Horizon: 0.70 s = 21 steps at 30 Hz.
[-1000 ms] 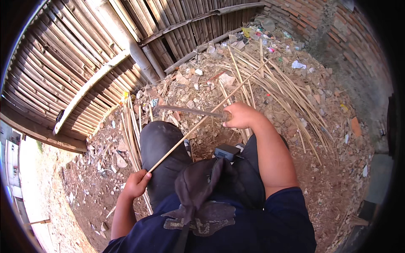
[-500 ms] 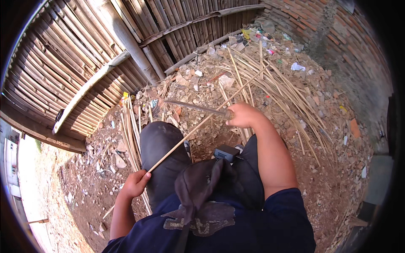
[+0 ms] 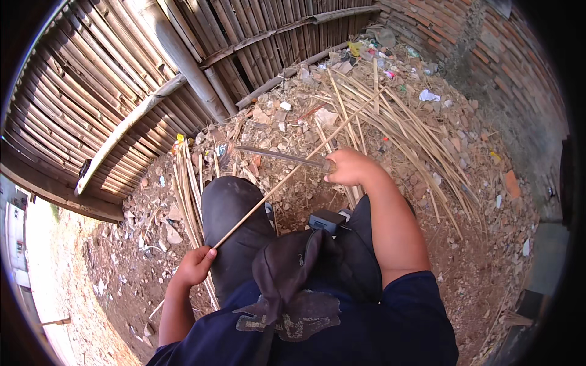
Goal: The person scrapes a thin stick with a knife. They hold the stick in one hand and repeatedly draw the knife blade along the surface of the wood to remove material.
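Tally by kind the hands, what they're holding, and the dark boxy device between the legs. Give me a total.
Hands (left hand, right hand): 2
Bamboo strip, in the left: 1
Long-bladed knife, in the right: 1
Dark boxy device: 1
Total: 5

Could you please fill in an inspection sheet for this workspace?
Surface: uneven ground, bare soil and rubble.
Job's things: long thin stick slanting across the person's front; long-bladed knife crossing it in view, contact unclear; loose stick pile ahead to the right, stick bundle by the left knee.
Clutter: white scrap, yellow scrap, orange shard, scattered stones.
Hands: left hand grips the stick's near end; right hand grips the knife's handle.
Cables: possibly one at the dark box between the legs; too small to tell.
Surroundings: bamboo wall left, brick wall right.
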Each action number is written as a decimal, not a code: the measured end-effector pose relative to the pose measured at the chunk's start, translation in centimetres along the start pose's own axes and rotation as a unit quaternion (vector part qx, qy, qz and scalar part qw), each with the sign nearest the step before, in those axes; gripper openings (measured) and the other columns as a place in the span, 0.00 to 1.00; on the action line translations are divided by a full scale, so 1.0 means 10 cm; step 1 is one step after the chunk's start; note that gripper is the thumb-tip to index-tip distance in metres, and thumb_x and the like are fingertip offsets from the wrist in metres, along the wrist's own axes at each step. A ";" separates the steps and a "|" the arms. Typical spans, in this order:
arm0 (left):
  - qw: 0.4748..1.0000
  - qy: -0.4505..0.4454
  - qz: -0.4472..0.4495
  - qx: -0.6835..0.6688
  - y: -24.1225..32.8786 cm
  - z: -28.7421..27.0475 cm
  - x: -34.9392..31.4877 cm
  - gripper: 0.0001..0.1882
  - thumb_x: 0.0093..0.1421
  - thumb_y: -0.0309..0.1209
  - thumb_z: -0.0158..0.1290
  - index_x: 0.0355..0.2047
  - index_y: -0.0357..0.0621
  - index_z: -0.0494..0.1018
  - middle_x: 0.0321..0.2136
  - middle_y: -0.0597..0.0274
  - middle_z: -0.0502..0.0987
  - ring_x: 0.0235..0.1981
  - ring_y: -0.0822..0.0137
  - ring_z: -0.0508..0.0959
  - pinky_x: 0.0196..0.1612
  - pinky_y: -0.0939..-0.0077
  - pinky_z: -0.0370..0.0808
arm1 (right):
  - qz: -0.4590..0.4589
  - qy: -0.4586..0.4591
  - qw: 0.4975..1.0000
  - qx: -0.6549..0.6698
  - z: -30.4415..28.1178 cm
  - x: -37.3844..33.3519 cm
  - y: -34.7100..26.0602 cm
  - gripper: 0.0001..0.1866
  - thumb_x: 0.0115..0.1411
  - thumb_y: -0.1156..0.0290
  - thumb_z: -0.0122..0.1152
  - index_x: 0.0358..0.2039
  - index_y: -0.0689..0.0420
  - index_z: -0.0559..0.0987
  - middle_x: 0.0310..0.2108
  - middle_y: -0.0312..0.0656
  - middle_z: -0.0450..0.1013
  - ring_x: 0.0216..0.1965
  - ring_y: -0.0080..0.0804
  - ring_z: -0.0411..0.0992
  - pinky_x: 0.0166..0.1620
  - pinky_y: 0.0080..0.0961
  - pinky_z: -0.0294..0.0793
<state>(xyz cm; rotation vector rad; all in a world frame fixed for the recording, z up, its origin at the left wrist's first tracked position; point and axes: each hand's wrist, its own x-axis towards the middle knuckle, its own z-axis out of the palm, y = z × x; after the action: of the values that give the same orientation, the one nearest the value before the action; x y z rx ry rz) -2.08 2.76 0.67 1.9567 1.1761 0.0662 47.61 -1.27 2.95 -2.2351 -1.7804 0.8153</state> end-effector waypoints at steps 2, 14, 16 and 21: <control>1.000 -0.001 0.002 -0.001 0.05 0.01 -0.01 0.27 0.73 0.47 0.46 0.23 0.38 0.68 0.18 0.70 0.66 0.24 0.74 0.64 0.28 0.69 0.66 | -0.023 -0.005 1.000 -0.001 -0.01 0.01 0.04 0.28 0.51 0.54 0.72 0.49 0.57 0.82 0.47 0.54 0.79 0.51 0.52 0.77 0.55 0.41 0.74; 0.999 -0.020 -0.019 -0.034 -0.01 -0.02 0.03 0.26 0.72 0.48 0.48 0.24 0.38 0.69 0.16 0.61 0.69 0.22 0.69 0.67 0.28 0.66 0.68 | 0.002 -0.016 1.000 0.004 -0.04 -0.06 -0.08 0.37 0.52 0.54 0.71 0.59 0.60 0.76 0.55 0.59 0.74 0.57 0.53 0.73 0.59 0.40 0.72; 1.000 0.008 0.006 0.013 -0.05 0.03 0.03 0.26 0.72 0.47 0.48 0.24 0.38 0.69 0.16 0.57 0.69 0.21 0.64 0.69 0.28 0.64 0.68 | -0.029 -0.036 0.999 0.024 -0.08 -0.10 -0.06 0.37 0.51 0.54 0.72 0.58 0.63 0.76 0.55 0.59 0.75 0.57 0.51 0.73 0.59 0.39 0.72; 0.997 0.048 0.016 0.065 0.12 0.09 -0.02 0.24 0.72 0.44 0.48 0.24 0.37 0.68 0.16 0.54 0.69 0.21 0.65 0.67 0.28 0.63 0.68 | 0.112 -0.005 0.974 0.198 -0.23 0.08 0.41 0.41 0.51 0.53 0.73 0.59 0.67 0.74 0.58 0.61 0.72 0.59 0.50 0.73 0.61 0.36 0.71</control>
<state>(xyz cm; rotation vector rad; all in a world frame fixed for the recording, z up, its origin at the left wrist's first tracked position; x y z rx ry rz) -0.95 1.77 0.99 2.1073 1.2391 0.1032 52.31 -1.19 2.75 -2.1779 -1.2423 1.1137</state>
